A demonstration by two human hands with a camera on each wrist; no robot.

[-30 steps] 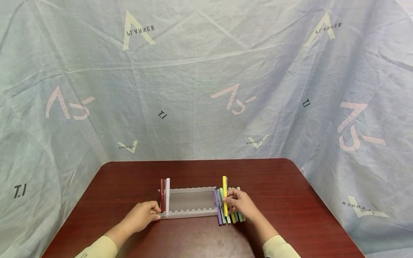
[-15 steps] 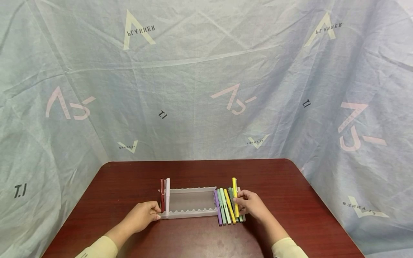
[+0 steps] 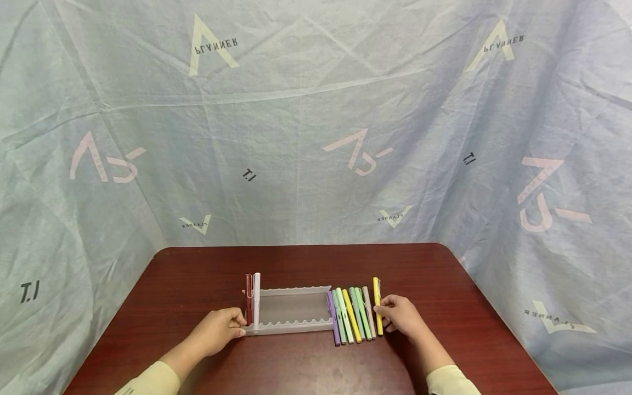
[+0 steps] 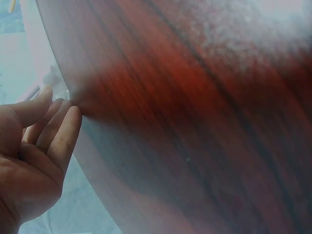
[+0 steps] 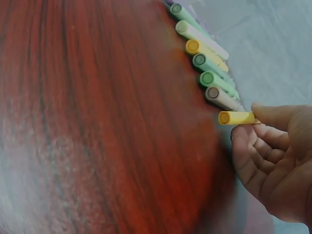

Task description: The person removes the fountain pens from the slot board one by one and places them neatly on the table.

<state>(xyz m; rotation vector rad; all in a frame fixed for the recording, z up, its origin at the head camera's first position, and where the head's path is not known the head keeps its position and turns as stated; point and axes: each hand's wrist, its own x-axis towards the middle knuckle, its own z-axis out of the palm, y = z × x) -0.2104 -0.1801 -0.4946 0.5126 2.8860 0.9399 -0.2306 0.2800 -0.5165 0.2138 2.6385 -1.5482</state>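
In the head view my right hand [image 3: 402,314] pinches a yellow pen [image 3: 377,293] between thumb and fingers, at the right end of a row of pens. The right wrist view shows the yellow pen [image 5: 234,118] end-on beside a greyish-pink pen [image 5: 222,97]. My left hand [image 3: 217,332] holds the front left corner of a pale pen tray [image 3: 291,328] with notched edges. A dark red pen [image 3: 248,302] and a pale pinkish-white pen [image 3: 257,299] lie in its leftmost notches. In the left wrist view the left hand [image 4: 41,151] hides most of the corner.
Right of the tray lie several pens side by side, among them a purple pen [image 3: 333,318], another yellow pen [image 3: 351,315] and a green pen [image 3: 362,314]. All rest on a dark red wooden table [image 3: 296,367]. A grey printed cloth [image 3: 296,137] hangs around its back and sides.
My right hand has moved right with the yellow pen, from above the row to its right end, uncovering the other pens. My left hand and the tray have not moved.
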